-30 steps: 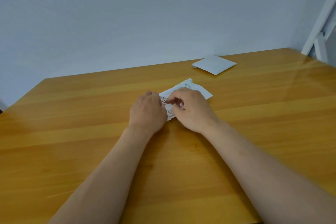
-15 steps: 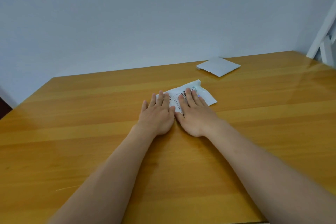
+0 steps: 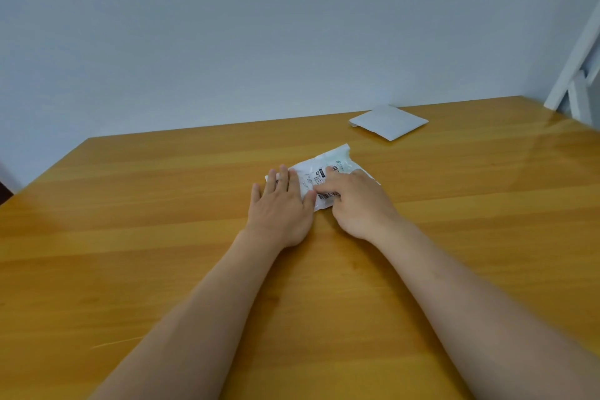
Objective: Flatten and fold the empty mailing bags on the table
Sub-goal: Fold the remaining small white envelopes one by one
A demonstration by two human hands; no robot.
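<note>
Head view, flattening stage. I have the mailing bag (image 3: pixel 328 177) lying near the middle of the tabletop (image 3: pixel 130 237), printed label and barcode facing up, its far edge curled and lifted off the wood. My left hand (image 3: pixel 281 204) lies palm down with the fingers straight and close together; the fingertips rest on the bag's left end and the heel of the hand on the bare wood, so the hand serves as an anchor that stops the slippery film from sliding. My right hand (image 3: pixel 357 201) covers the bag's right portion, its fingers (image 3: pixel 328 187) stretched across the label toward the left hand, holding nothing, only pressing. I judge this to be a smoothing stroke: one hand pins, the other pushes trapped air and creases out. Whether the right thumb is tucked under the bag's edge, I cannot tell.

A second bag (image 3: pixel 388 122), plain white and already a neat flat square, sits well apart at the far right of the tabletop, near the wall (image 3: pixel 259 42). Its place suggests a set-aside spot for finished work, clear of the working area. A white frame (image 3: pixel 581 68) leans at the right edge of the view.

The bag under my hands is not yet smooth. The raised far edge needs pressing before any crease is set, since film folded over air tends to spring open.
</note>
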